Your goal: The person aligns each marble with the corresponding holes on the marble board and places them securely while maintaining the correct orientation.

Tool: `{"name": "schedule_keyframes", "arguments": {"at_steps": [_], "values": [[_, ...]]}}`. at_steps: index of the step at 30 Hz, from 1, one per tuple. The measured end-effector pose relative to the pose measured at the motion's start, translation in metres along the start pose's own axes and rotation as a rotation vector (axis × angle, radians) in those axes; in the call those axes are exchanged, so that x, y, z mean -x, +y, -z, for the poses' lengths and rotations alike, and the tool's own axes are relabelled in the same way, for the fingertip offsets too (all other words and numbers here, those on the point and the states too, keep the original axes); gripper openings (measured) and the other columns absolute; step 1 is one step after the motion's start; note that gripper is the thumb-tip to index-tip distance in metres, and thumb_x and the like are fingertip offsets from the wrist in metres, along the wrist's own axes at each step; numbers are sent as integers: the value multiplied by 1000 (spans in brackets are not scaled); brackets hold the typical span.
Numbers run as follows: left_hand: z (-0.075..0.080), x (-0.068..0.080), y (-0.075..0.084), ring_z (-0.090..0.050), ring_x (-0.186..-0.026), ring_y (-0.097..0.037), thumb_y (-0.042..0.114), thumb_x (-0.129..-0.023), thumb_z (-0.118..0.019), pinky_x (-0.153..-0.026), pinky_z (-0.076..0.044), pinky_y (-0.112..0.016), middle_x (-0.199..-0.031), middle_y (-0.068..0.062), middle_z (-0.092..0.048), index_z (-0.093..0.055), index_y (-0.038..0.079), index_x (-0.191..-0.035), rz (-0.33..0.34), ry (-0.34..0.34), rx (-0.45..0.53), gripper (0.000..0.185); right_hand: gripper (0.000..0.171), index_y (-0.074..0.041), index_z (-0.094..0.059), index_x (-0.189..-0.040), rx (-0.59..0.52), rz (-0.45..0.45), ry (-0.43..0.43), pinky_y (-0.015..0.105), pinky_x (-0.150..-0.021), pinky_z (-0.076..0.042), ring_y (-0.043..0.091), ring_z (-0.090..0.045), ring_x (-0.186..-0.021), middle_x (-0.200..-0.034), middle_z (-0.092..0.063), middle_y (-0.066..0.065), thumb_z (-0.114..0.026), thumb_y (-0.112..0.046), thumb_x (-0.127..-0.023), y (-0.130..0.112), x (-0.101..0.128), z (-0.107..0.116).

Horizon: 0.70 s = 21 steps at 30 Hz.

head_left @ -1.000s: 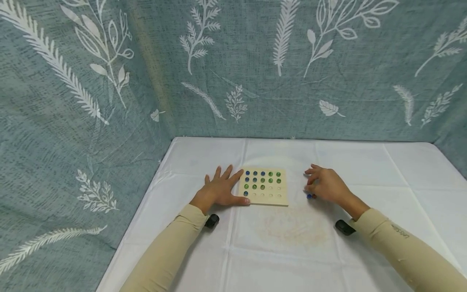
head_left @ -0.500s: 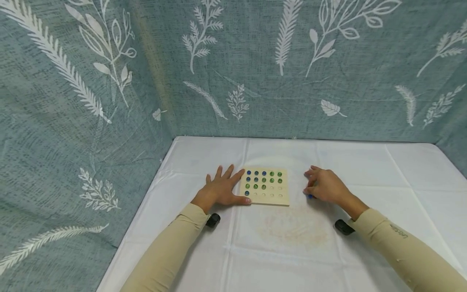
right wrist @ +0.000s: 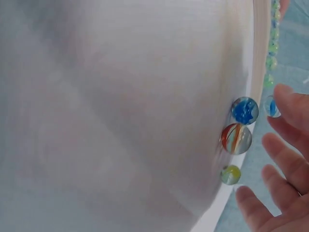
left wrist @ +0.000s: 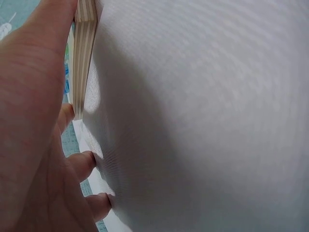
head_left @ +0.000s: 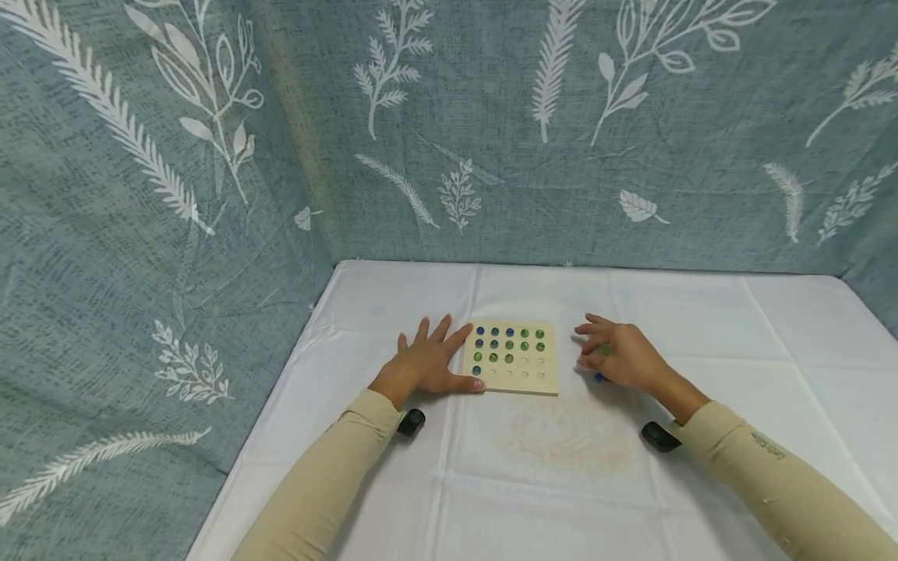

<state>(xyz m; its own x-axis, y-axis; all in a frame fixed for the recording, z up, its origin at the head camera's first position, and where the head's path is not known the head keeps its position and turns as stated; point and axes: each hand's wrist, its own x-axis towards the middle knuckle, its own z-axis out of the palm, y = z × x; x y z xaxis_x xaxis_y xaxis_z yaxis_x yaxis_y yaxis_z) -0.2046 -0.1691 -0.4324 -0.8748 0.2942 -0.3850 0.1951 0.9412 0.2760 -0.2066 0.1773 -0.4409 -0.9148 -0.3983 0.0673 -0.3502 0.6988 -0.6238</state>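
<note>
My left hand [head_left: 428, 368] rests with spread fingers against the left side of a light wooden board [head_left: 515, 383]. Its thumb touches the near left corner and its index finger the far left one. Rows of round hollows mark the board, many holding blue or green marbles. To the right of the board, my right hand [head_left: 627, 358] pinches a clear marble with blue inside [right wrist: 272, 107] between thumb and index finger. Beneath that hand lie a blue marble [right wrist: 245, 111], a red-and-orange-striped marble [right wrist: 236, 139] and a yellow-green marble [right wrist: 231, 175] on the cloth.
A white cloth [head_left: 533, 506] with fold lines covers the table. Blue-green curtains [head_left: 491, 195] with white leaf patterns stand behind and to the left. Dark wrist devices show under both forearms, such as the left one [head_left: 411, 422].
My right hand has shifted slightly left, toward the board, away from the loose marbles. The left hand keeps its place on the board. The head view has moved a little.
</note>
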Motion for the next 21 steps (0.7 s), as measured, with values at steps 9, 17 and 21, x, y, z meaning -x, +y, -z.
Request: {"name": "schedule_keyframes", "arguments": {"at_steps": [9,17,21], "values": [[2,0,2,7,-164,-43,77,-84,-68,-125,-4,-75,-178,-6,0,-13,37,-169,2,-3,7,108,6,-3,-83,-93,-60,21,22,63,-114,-43,44,-46,-148,-138,-68,21,-79,-4,-88,-3,-3,-4],[0,0,1,6,-164,-43,77,-84,-68,-125,-5,-75,-178,-7,-1,-14,36,-169,7,5,3,108,8,-1,-83,-94,-92,45,35,63,-113,-44,44,-48,-147,-137,-69,21,-80,-1,-87,-10,-8,-10],[1,1,2,6,-164,-43,77,-85,-68,-125,-4,-75,-178,-7,-1,-13,37,-169,9,5,1,108,8,-2,-83,-94,-89,56,35,62,-112,-46,43,-49,-146,-137,-69,21,-80,0,-87,-14,-9,-13]]}}
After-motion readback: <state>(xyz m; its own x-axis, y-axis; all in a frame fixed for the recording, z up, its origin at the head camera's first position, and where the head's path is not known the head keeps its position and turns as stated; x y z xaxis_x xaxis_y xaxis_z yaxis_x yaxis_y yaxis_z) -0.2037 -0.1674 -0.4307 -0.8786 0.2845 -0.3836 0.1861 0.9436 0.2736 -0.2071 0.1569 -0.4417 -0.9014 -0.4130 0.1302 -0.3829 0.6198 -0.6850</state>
